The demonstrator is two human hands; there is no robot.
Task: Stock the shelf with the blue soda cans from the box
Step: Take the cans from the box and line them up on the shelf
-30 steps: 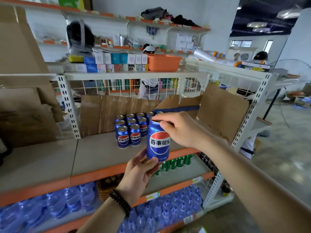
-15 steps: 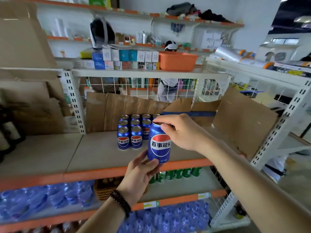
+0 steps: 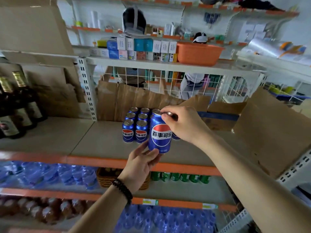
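Hands gripping upright can, top and base

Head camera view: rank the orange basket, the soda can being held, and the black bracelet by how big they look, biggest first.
1. Orange basket, the widest.
2. Held soda can; being nearer the camera enlarges it.
3. Black bracelet, clearly the smallest.

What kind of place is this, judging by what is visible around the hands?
Probably a small shop or its stockroom. Metal racks with orange-edged shelves carry rows of blue soda cans, packs of bottled water and small boxed goods, and an opened cardboard box sits on the shelf.
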